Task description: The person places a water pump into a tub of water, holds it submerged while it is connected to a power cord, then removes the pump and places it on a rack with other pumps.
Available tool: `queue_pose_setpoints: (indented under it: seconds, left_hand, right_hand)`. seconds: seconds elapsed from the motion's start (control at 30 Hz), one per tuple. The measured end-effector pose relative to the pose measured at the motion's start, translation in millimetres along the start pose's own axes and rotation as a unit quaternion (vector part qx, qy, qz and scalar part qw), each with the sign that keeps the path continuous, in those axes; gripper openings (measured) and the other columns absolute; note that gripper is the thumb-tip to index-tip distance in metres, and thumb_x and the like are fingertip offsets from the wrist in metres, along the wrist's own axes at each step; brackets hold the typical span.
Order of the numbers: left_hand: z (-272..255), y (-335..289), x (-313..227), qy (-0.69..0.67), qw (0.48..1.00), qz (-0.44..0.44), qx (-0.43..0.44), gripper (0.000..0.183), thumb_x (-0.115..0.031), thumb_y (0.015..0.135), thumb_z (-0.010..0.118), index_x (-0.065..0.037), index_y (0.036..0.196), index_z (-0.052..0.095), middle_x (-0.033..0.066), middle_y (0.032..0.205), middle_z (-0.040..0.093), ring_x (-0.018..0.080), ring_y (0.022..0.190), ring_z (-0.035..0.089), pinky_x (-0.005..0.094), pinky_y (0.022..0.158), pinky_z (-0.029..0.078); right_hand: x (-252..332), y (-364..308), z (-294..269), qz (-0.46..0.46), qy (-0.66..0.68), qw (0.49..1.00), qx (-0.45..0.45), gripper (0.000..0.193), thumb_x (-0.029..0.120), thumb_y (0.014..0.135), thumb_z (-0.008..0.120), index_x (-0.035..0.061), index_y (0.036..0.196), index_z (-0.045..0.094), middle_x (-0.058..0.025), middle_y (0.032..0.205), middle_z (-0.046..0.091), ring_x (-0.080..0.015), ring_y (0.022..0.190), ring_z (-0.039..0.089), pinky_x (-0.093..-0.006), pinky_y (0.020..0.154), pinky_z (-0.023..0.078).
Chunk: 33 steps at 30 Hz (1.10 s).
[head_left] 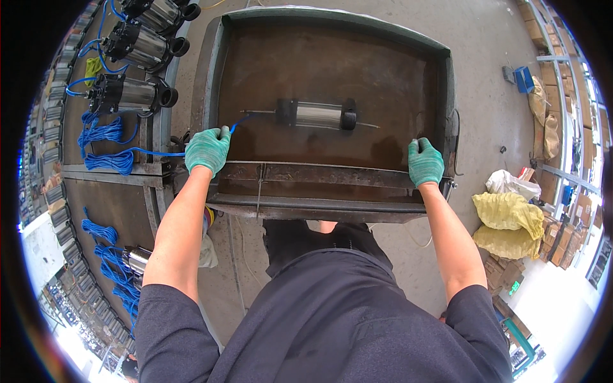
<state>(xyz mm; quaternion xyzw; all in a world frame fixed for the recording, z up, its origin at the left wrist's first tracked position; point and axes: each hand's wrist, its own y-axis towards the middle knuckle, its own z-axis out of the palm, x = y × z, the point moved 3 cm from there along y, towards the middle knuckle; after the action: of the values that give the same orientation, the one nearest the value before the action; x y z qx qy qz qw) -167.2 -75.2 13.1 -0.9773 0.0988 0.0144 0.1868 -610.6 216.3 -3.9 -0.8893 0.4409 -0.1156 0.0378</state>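
A metal tank [331,167] of brownish water lies in front of me. Within it is a silver cylindrical pump [318,115] with black ends, lying on its side, a thin rod sticking out at each end. From its left end a blue cable [240,120] runs to my left hand [209,151], in a green glove and closed around the cable at the tank's left side. The cable continues leftward out of the glove. My right hand [426,162], also gloved in green, is closed at the tank's right front corner; what its fingers grip is hidden.
Several similar pumps [131,94] stand on a bench at the left, with coiled blue cable [102,134] beside them. Yellow sacks [509,217] and cardboard boxes [562,239] lie at the right. A blue bin [524,80] is on the floor at the far right.
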Motion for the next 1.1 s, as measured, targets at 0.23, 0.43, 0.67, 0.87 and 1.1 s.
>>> queue_pose_setpoints:
  seconds: [0.23, 0.43, 0.67, 0.87, 1.1]
  left_hand:
    - [-2, -2, -2, -0.008, 1.000, -0.004, 0.003, 0.052, -0.052, 0.106, 0.049, -0.012, 0.094, 0.080, 0.0209, 0.094, 0.075, 0.0445, 0.094, 0.071, 0.0536, 0.087, 0.056]
    - [-1, -1, -1, -0.011, 1.000, 0.003, -0.001, 0.051, -0.052, 0.107, 0.049, -0.012, 0.094, 0.080, 0.0207, 0.093, 0.075, 0.0440, 0.092, 0.071, 0.0537, 0.084, 0.056]
    - [1, 1, 3, -0.019, 1.000, 0.002, 0.006, 0.051, -0.052, 0.106, 0.050, -0.012, 0.094, 0.080, 0.0206, 0.092, 0.075, 0.0435, 0.090, 0.071, 0.0539, 0.081, 0.056]
    - [-2, 0, 3, -0.020, 1.000, 0.006, 0.004, 0.052, -0.051, 0.107, 0.048, -0.012, 0.093, 0.080, 0.0201, 0.092, 0.075, 0.0427, 0.090, 0.072, 0.0534, 0.082, 0.056]
    - [-6, -2, 3, -0.037, 0.999, 0.019, 0.007, 0.054, -0.050, 0.107, 0.045, -0.012, 0.090, 0.080, 0.0197, 0.093, 0.076, 0.0423, 0.090, 0.072, 0.0535, 0.082, 0.057]
  right_hand:
    - [0, 0, 0, -0.005, -0.002, 1.000, -0.008, 0.033, 0.043, 0.102, 0.057, 0.0141, 0.100, 0.074, -0.0214, 0.094, 0.075, -0.0467, 0.091, 0.071, -0.0569, 0.081, 0.057]
    - [2, -1, -2, -0.003, 0.007, 1.000, -0.008, 0.032, 0.042, 0.101, 0.058, 0.0133, 0.100, 0.073, -0.0211, 0.095, 0.075, -0.0465, 0.091, 0.071, -0.0559, 0.080, 0.057]
    - [3, -2, -2, -0.011, 0.021, 1.000, -0.014, 0.032, 0.041, 0.101, 0.059, 0.0121, 0.100, 0.073, -0.0211, 0.095, 0.075, -0.0464, 0.092, 0.071, -0.0550, 0.080, 0.056]
    - [1, -1, 1, -0.009, 0.035, 0.999, -0.020, 0.030, 0.039, 0.101, 0.062, 0.0109, 0.102, 0.072, -0.0204, 0.097, 0.076, -0.0467, 0.094, 0.071, -0.0531, 0.081, 0.057]
    - [6, 7, 9, -0.057, 0.048, 0.997, 0.025, 0.030, 0.036, 0.102, 0.062, 0.0090, 0.116, 0.066, -0.0224, 0.103, 0.076, -0.0463, 0.098, 0.071, -0.0539, 0.084, 0.056]
